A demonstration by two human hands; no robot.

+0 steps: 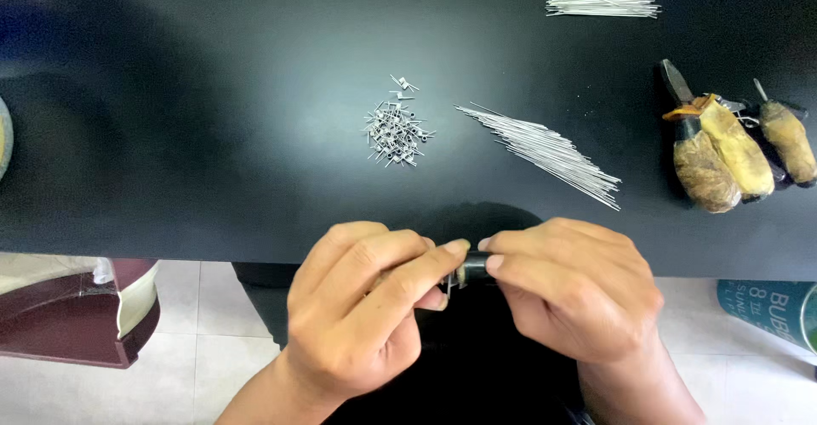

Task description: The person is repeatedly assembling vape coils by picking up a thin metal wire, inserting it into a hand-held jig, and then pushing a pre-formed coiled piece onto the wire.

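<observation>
At the far left, below the edge of the black table (pixel 170 161), a dark red seat (pixel 77 323) stands on the pale tiled floor (pixel 204 340). Further right, the left hand (pixel 362 306) is curled nearly closed just in front of the table edge, its thumb and forefinger pinched on the end of a small dark tool (pixel 473 269) where a bit of thin wire shows. Above it, on the table, lies a small heap of tiny wound wire coils (pixel 395 127). The right hand (pixel 566 293) meets the left one fingertip to fingertip, its fingers folded around the other end of the same tool, which is mostly hidden between the two hands. Beyond it a fanned bundle of straight thin wires (pixel 545 151) lies slantwise, and a second, neater bundle (pixel 602 3) rests near the table's far edge. At the far right lie pliers (pixel 723 148) with worn, yellowish wrapped handles.
</observation>
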